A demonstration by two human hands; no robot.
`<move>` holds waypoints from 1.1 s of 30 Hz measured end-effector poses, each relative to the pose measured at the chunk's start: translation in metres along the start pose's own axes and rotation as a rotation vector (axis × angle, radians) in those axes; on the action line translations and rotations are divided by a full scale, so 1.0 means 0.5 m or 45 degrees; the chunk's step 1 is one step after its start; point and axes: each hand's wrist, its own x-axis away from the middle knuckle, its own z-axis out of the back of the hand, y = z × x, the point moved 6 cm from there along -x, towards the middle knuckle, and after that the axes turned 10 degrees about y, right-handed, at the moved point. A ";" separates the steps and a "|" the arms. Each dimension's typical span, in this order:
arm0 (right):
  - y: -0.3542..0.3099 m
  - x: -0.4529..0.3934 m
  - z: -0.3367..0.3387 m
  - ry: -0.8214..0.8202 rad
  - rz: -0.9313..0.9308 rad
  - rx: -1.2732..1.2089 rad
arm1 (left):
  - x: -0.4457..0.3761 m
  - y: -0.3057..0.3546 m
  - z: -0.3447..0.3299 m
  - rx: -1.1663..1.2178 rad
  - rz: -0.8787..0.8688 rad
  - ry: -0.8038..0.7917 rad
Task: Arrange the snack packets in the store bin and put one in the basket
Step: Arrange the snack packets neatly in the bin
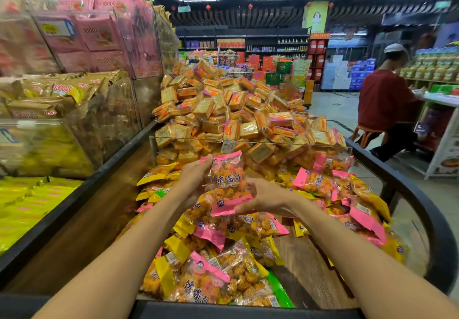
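Both hands hold one pink-topped snack packet above the bin's pile, long axis running far to near: left hand at its far-left edge, right hand pinching its near end; no basket shows.

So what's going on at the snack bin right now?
A person is standing at the store bin, holding one pink-edged snack packet up with both hands. The left hand grips its upper left side and the right hand pinches its lower end. Loose pink and yellow packets lie heaped below. No basket is in view, so nothing shows as placed in one yet.
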 end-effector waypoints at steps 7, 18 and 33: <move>0.011 -0.023 0.033 0.061 -0.023 -0.403 | 0.013 -0.012 -0.027 -0.318 0.091 -0.392; 0.019 -0.028 0.041 0.129 -0.036 -0.415 | 0.016 -0.020 -0.024 -0.664 -0.150 -0.433; -0.081 0.032 -0.009 0.399 0.469 0.282 | -0.010 -0.019 -0.025 -0.289 -0.166 -0.152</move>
